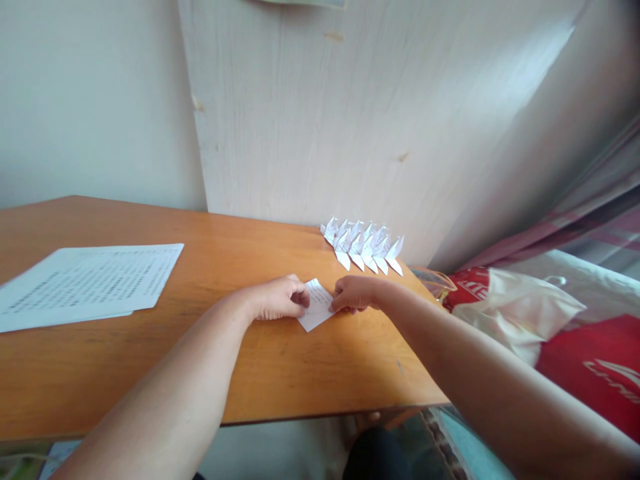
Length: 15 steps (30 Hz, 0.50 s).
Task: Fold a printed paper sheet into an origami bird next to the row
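Observation:
A small printed piece of paper (pixel 315 308) lies on the wooden table, its corners pointing toward and away from me. At its left edge, my left hand (pixel 283 297) pinches the paper between thumb and curled fingers. My right hand (pixel 356 293) is closed on the right edge, with the thumb near the corner. Whether the sheet has several layers I cannot tell. Just beyond my right hand stand several folded paper pieces (pixel 367 245) with pointed tips, set in close rows.
Printed sheets (pixel 95 280) lie stacked on the left of the wooden table (pixel 280 380). A pale panel (pixel 300 133) rises behind the table. Off the right side are red bags (pixel 595 373), a cream cloth bag (pixel 520 310) and a curtain (pixel 560 220).

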Tool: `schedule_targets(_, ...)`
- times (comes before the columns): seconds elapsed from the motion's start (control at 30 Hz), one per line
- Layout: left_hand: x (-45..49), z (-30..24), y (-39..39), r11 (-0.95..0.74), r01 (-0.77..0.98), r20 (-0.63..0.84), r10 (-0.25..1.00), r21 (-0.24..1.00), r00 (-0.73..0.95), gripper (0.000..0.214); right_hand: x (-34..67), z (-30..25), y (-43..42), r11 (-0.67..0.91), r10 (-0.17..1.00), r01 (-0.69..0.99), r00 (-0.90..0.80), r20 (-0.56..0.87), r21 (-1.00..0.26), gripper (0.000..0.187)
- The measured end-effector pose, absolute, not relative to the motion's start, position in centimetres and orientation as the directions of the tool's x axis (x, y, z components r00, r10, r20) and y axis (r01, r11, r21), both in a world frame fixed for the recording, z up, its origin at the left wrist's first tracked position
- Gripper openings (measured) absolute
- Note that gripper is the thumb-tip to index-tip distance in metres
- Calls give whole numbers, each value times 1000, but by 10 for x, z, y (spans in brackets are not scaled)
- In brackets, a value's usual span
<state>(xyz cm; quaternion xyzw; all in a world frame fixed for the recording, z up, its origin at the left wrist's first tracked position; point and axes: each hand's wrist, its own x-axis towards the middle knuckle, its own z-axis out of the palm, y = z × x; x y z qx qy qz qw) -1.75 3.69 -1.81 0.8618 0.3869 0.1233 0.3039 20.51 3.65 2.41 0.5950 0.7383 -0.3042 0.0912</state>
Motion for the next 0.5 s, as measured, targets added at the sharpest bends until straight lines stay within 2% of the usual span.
schedule_targets(0.23, -19, -19, 35, -501, 612, -29, 760, 612, 650, 24, 225, 16, 43, 73, 821, 919, -275, -500, -387, 19)
schedule_targets(0.5, -17, -15, 33, -499, 623, -33, 764, 603, 644, 24, 233, 7, 44, -28, 823, 865, -264, -502, -501, 12)
